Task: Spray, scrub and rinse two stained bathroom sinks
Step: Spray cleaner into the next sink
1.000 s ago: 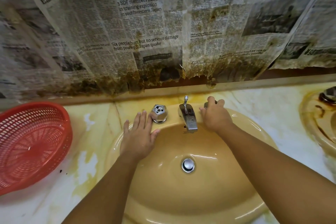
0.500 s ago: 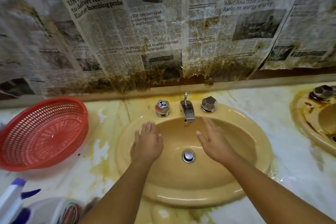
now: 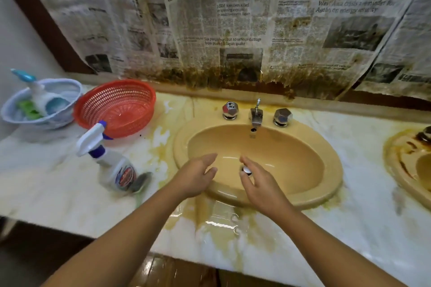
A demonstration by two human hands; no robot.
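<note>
Marble counter [image 3: 46, 184], white bowl [image 3: 54, 121] holding bottle [image 3: 38, 94] (green item [image 3: 29, 109] too), red basket [image 3: 116, 105]

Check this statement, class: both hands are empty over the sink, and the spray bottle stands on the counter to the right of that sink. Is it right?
Not quite. The spray bottle stands on the counter to the left of the sink, not the right, as the head view shows. The left hand and right hand are indeed empty over the sink.
</note>
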